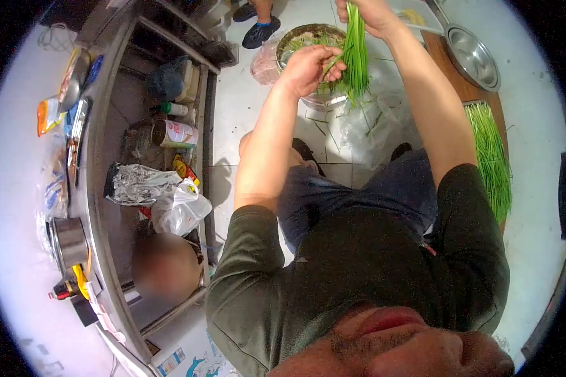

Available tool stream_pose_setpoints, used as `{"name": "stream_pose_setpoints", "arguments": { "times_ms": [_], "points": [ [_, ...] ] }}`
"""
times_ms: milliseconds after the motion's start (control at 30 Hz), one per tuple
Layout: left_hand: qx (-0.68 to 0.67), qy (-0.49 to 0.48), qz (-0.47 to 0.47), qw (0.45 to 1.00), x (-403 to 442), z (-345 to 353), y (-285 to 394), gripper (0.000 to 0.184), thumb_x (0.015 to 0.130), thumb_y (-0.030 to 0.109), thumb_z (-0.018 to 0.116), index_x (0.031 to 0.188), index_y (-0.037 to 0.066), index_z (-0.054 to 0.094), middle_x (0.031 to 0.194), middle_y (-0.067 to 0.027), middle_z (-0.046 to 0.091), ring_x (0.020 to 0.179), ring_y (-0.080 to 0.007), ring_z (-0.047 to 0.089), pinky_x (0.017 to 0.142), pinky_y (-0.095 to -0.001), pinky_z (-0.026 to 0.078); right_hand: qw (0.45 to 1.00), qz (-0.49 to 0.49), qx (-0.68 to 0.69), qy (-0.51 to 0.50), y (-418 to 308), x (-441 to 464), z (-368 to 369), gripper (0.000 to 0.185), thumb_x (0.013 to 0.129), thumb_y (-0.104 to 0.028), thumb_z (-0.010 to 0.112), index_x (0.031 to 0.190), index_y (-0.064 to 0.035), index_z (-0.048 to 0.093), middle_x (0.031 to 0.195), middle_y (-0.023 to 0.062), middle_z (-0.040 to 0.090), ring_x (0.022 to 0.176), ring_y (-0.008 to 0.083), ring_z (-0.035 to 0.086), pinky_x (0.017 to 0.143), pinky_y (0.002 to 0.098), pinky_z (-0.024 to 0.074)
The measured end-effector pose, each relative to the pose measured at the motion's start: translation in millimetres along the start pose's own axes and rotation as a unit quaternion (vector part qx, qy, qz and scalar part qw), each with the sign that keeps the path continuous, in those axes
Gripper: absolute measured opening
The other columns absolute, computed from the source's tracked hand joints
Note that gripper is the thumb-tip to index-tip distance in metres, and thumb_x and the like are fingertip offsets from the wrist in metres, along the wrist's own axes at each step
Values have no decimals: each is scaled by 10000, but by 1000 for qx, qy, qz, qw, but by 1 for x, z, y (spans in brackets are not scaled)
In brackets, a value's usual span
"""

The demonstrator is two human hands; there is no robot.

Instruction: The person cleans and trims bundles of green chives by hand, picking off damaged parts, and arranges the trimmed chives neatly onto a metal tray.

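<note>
A bunch of long green stalks (356, 53) is held aloft over the tiled floor (240, 116), in front of the seated person. The upper end of the bunch is clamped in the right hand (372, 17), from which the stalks hang down. The left hand (311, 68) is positioned at the left edge of the bunch, its fingers curled; whether any stalk is gripped by it cannot be told. A round basin (288, 39) containing green scraps is noted behind the left hand, with a pink plastic bag (264, 66) beside it. Below the bunch, a clear plastic bag (377, 125) is spread on the floor among loose stalk pieces. To the right, a second pile of green stalks (488, 157) and a metal bowl (475, 58) are supported on a wooden board (435, 53).
</note>
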State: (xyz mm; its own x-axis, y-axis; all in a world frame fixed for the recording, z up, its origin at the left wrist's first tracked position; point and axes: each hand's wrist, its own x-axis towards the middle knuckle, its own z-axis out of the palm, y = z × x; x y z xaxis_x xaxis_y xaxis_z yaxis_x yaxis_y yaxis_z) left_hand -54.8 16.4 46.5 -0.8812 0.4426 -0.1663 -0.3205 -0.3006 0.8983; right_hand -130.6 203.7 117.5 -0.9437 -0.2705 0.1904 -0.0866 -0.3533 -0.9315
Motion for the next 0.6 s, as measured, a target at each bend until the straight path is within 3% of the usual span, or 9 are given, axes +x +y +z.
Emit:
{"name": "stream_pose_setpoints", "arguments": {
  "times_ms": [67, 167, 267, 567, 600],
  "points": [
    [-6, -4, -6, 1000, 1, 0, -1, 257, 967, 127, 510, 1111, -67, 597, 870, -163, 653, 781, -264, 647, 649, -328, 530, 1000, 10, -3, 2, 0, -2, 0, 113, 921, -115, 592, 845, -36, 563, 649, 76, 562, 534, 197, 570, 497, 336, 470],
    [1, 4, -5, 1000, 3, 6, 0, 238, 961, 148, 548, 1049, -65, 605, 852, -138, 659, 731, -212, 639, 623, -293, 514, 1000, 24, 9, 1, 1, 2, 0, 120, 920, -109, 595, 833, -32, 567, 650, 76, 563, 532, 197, 572, 494, 335, 467],
    [90, -12, -11, 996, 10, 7, 3, 216, 945, 160, 594, 989, -51, 609, 810, -98, 656, 647, -154, 609, 582, -264, 488, 1000, 21, 4, 7, -3, -3, 6, 124, 922, -110, 594, 830, -31, 570, 651, 73, 564, 533, 194, 575, 493, 334, 470],
    [331, 83, 139, 930, 27, 10, -15, 141, 919, 149, 580, 927, 11, 609, 708, -8, 573, 561, -80, 500, 504, -244, 400, 999, 21, 6, 31, 7, 3, -4, 116, 923, -133, 601, 854, -50, 558, 657, 62, 571, 532, 188, 577, 486, 340, 485],
    [287, 80, 134, 945, 26, 9, -17, 142, 921, 154, 580, 927, 17, 614, 697, 2, 559, 560, -76, 491, 499, -242, 391, 999, 23, 4, 40, 7, 4, -7, 123, 922, -140, 604, 851, -51, 557, 656, 60, 569, 530, 186, 574, 484, 341, 485]
  ]
}}
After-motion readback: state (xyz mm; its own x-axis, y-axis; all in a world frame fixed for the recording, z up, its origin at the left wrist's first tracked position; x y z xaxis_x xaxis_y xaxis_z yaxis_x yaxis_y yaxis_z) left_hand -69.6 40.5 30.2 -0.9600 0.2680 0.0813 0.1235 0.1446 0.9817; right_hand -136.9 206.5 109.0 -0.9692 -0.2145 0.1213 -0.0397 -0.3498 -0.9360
